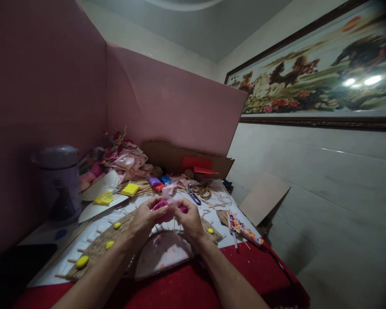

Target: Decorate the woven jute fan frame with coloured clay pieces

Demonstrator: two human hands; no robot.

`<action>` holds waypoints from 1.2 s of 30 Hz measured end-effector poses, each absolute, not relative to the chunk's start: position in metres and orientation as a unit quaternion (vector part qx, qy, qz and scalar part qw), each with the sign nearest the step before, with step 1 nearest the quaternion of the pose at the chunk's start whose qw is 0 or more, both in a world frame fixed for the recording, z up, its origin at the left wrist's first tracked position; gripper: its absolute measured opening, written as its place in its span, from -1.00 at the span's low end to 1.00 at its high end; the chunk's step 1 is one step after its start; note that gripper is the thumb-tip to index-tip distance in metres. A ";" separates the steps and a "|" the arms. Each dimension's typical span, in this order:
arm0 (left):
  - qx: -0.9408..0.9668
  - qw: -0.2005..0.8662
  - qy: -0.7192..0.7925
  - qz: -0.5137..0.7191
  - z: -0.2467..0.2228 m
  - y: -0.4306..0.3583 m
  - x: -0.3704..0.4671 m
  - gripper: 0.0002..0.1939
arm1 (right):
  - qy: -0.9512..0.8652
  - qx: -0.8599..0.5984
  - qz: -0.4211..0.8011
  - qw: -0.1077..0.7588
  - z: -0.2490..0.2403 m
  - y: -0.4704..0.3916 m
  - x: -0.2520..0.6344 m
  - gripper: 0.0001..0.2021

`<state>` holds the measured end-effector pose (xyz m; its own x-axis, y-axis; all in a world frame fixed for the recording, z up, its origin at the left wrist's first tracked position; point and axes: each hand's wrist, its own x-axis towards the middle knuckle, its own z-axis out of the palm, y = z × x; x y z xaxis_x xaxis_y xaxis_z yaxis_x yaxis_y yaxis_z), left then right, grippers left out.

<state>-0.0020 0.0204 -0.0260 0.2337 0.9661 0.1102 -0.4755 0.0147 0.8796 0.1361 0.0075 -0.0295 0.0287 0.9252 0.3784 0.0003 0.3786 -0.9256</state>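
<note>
Both hands meet over the middle of the table around a magenta packet (163, 211) with a clear wrapper. My left hand (148, 216) pinches its left side, and my right hand (187, 216) grips its right side. Beneath them lies a curved woven band (98, 253) with short sticks along its edges. Yellow discs (82, 262) are spaced along the band, one (210, 231) near its right end. Inside the curve is a pale sheet with small red marks (167, 253).
At the left stands a lilac tumbler (59, 184). White paper plates (99, 206), a yellow block (130, 189), purple (154, 181) and blue packets (165, 180) lie behind the band. A blue cutter (194, 197), twine (205, 192) and a patterned glue gun (244, 229) are rightward.
</note>
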 end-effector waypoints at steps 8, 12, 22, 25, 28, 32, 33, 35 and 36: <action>0.503 0.646 0.271 0.506 -0.028 0.020 -0.004 -0.60 | -0.551 -0.403 0.393 0.616 -0.029 0.009 0.142 -0.62; 0.522 0.589 0.307 0.535 -0.021 0.018 -0.005 -0.68 | -0.576 -0.407 0.388 0.593 -0.026 0.008 0.144 -0.62; 0.537 0.552 0.331 0.545 -0.023 0.019 -0.003 -0.72 | -0.579 -0.409 0.379 0.595 -0.027 0.007 0.142 -0.64; 0.532 0.551 0.339 0.547 -0.023 0.018 -0.003 -0.73 | -0.578 -0.409 0.379 0.595 -0.026 0.006 0.142 -0.63; 0.529 0.554 0.347 0.541 -0.020 0.016 -0.003 -0.73 | -0.581 -0.407 0.375 0.596 -0.026 0.006 0.142 -0.67; 0.533 0.555 0.349 0.535 -0.015 0.013 -0.003 -0.73 | -0.587 -0.407 0.370 0.594 -0.026 0.005 0.141 -0.70; 0.536 0.553 0.348 0.534 -0.014 0.013 -0.003 -0.74 | -0.588 -0.410 0.366 0.594 -0.025 0.005 0.141 -0.70; 0.546 0.547 0.345 0.533 -0.014 0.012 -0.003 -0.74 | -0.590 -0.415 0.359 0.593 -0.024 0.004 0.141 -0.70; 0.550 0.543 0.346 0.532 -0.014 0.012 -0.003 -0.74 | -0.593 -0.417 0.354 0.591 -0.024 0.004 0.142 -0.71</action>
